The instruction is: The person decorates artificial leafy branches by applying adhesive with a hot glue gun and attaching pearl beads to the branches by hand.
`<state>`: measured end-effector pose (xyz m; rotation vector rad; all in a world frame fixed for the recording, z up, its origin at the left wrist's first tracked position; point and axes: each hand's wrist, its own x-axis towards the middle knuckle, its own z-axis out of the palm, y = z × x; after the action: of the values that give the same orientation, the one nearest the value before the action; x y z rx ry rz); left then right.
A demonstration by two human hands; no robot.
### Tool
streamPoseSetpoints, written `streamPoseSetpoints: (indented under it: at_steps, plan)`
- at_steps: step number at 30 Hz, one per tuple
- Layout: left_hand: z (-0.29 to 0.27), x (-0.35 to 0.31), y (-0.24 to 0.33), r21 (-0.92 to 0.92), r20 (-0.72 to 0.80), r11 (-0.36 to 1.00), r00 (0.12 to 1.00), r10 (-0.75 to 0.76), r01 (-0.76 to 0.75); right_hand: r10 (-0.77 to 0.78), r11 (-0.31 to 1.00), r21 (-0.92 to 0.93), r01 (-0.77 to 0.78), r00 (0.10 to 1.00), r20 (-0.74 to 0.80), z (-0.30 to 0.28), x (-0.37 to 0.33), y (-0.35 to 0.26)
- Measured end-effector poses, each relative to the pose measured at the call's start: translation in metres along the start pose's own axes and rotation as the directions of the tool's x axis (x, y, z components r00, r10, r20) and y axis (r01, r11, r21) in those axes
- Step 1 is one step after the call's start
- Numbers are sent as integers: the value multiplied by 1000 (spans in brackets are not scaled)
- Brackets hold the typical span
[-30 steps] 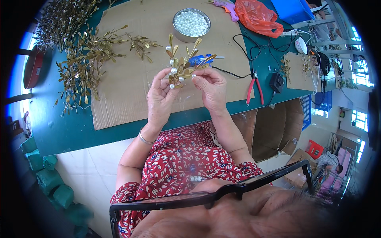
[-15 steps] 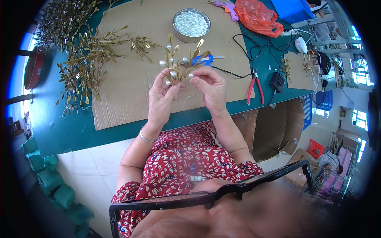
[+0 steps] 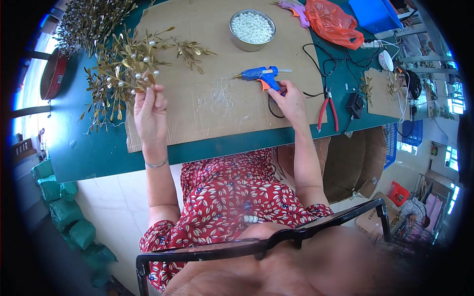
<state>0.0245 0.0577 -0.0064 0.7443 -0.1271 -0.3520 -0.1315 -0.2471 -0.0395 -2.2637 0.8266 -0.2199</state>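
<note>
My left hand (image 3: 152, 116) is closed on the stem end of a gold-leaved sprig (image 3: 150, 78) dotted with white pearl beads. It is held over the left edge of the cardboard sheet (image 3: 177, 121), in front of more gold sprigs (image 3: 106, 91), and its outline partly merges with them. At the right, my right hand (image 3: 292, 104) grips the handle of a blue hot glue gun (image 3: 257, 73) with an orange trigger. The gun's nozzle points left, and a pale glue stick sticks out behind. Stringy glue residue (image 3: 217, 98) marks the cardboard between my hands.
A round metal tin (image 3: 251, 47) of white pearls stands at the far middle. Red-handled pliers (image 3: 335, 114), a black adapter (image 3: 354, 104) and cables lie to the right. Farther back are a pink-purple glue gun (image 3: 300, 15), a red plastic bag (image 3: 333, 24) and a blue bin (image 3: 375, 16).
My hands have moved apart. The left has carried the pearl sprig leftward toward the other sprigs; the right has let go of the sprig and taken hold of the blue glue gun.
</note>
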Motion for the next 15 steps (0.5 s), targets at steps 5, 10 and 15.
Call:
streamPoseSetpoints:
  at_steps: [5, 10, 15]
  plan:
    - [-2, -7, -1, 32, -28, 999, 999, -39, 40, 85, 993, 77, -93, 991, 99, -8, 8, -11]
    - [14, -20, -33, 39, -5, 973, 973, -229, 229, 59, 658, 721, -218, 969, 239, -16, -4, 5]
    - [37, -31, -54, 67, 55, 937, 937, -346, 342, -61, 187, 925, -331, 936, 347, -42, -29, -19]
